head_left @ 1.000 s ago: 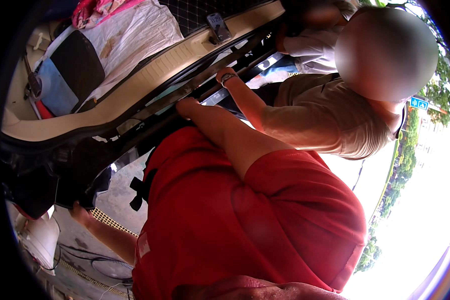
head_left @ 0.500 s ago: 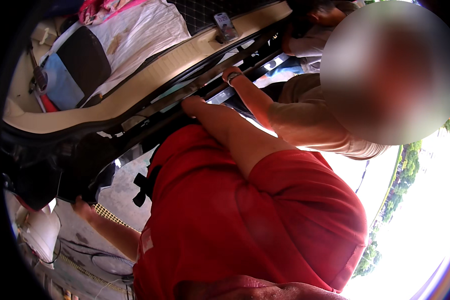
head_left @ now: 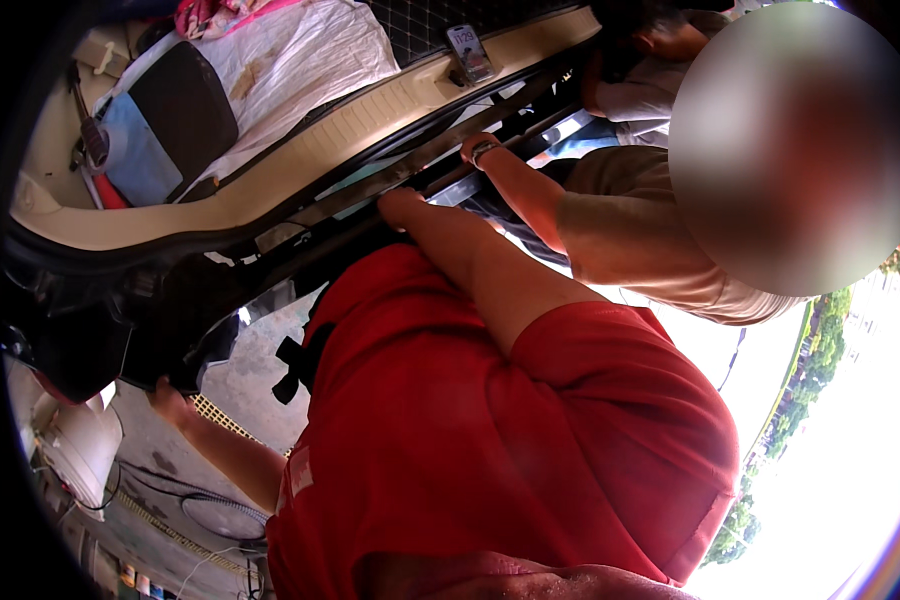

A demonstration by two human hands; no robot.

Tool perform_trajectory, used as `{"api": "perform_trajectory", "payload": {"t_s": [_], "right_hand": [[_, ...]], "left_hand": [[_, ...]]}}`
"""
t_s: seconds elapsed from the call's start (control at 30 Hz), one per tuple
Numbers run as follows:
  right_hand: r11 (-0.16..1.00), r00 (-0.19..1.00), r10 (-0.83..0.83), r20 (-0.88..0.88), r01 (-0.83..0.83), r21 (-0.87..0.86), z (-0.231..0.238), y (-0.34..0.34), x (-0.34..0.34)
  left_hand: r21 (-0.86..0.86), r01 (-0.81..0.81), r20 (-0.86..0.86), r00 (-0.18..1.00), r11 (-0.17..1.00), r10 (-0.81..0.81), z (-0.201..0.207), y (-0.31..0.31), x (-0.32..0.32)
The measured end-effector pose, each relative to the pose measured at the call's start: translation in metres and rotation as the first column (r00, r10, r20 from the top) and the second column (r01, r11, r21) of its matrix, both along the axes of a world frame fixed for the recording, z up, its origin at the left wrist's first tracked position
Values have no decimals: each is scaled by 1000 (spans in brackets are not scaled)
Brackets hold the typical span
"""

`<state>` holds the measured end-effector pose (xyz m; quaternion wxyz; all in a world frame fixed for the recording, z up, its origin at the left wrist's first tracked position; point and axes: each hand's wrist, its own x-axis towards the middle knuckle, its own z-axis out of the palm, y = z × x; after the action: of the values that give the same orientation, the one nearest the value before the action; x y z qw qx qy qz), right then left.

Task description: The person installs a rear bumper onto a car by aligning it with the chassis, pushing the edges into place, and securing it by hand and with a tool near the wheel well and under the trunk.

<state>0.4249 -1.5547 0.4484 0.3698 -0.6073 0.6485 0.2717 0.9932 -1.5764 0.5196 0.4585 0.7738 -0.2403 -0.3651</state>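
Observation:
A long black car bumper runs along the rear of a car with a beige sill. At its left end, my left hand grips the lower edge of the black plastic, thumb side showing and the other fingers partly hidden. My right hand is closed over the dark top edge of the bumper, in front of a dull metal beam. Its fingertips are out of sight. My body in a red shirt stands close against the bumper.
A co-worker's hand with a wristwatch rests on the beam to my right; another person bends farther off. A phone lies on the sill. Inside the car are a white sheet and a dark-and-blue panel. A white bucket and cables lie lower left.
The whole view has shifted slightly, so the car and people sit a little farther right and higher. Both my hands keep their places on the bumper.

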Motion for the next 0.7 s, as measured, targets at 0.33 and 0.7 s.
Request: {"api": "perform_trajectory", "payload": {"t_s": [0.33, 0.7], "right_hand": [[998, 999, -33, 32, 35, -54, -2, 5, -4], [999, 1000, -6, 16, 7, -42, -4, 1, -4]], "left_hand": [[-6, 19, 9, 1000, 1000, -19, 15, -3, -19], [-6, 32, -21, 999, 999, -32, 14, -3, -20]]}}
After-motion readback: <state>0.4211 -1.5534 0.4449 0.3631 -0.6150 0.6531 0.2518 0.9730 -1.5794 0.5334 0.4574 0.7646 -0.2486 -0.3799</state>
